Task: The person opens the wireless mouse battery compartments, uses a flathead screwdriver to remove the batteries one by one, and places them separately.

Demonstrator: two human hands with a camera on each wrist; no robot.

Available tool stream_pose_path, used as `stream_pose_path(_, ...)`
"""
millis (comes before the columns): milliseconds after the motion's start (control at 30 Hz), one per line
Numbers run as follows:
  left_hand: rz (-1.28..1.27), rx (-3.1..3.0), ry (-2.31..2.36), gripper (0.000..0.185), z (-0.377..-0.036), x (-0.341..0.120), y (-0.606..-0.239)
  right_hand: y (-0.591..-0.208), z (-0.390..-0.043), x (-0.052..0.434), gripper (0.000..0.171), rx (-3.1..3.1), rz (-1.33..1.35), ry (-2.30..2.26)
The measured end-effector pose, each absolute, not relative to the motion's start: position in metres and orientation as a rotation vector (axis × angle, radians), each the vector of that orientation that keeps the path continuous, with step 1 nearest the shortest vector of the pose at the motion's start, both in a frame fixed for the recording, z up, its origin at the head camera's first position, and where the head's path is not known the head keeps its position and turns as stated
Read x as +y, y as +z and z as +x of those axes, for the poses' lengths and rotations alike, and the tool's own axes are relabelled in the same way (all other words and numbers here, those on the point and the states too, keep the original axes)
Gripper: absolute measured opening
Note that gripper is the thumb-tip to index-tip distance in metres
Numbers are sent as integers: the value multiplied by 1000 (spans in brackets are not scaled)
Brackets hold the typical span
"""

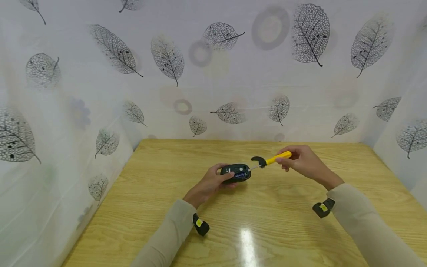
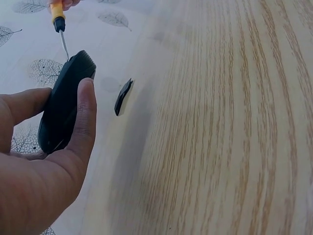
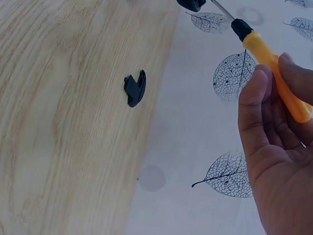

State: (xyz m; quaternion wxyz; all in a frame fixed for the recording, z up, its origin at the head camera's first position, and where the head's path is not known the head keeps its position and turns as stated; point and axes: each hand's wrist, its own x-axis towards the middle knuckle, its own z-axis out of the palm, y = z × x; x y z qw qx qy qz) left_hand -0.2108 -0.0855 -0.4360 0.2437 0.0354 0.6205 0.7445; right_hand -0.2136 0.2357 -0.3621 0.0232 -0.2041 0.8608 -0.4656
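Gripping a black computer mouse (image 1: 235, 173) with its underside turned up, the left hand (image 1: 210, 184) had its thumb and fingers curled round the body and kept it just above the worktop (image 1: 267, 215), directly in front of the person. The right hand (image 1: 301, 160) pinched the yellow handle of a small screwdriver (image 1: 273, 160) between thumb and fingertips, and the thin metal shaft reached leftward from that hand to the near end of the mouse, its tip at or inside the opened underside. From the left wrist view the shaft met the top edge of the mouse; whether the tip sat in a screw head could not be told.

A small black curved piece (image 1: 258, 160), probably the cover from the mouse's underside, lay on the worktop between the two hands, just behind the screwdriver shaft and apart from the mouse. Judging by that, the cover was already off and the work had reached the screws or inner parts; the shell itself looked closed, so opening the body seemed not yet done.

A wrist-mounted camera (image 1: 201, 225) sat on each beige sleeve (image 1: 360, 218). White cloth printed with leaves (image 1: 233, 74) stood behind and to both sides of the hands.
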Motion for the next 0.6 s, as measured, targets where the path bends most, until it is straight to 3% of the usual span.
stream_pose_path(600, 81, 1709, 2019, 54, -212, -86, -437, -344, -214, 212, 19, 2696, -788, -1238)
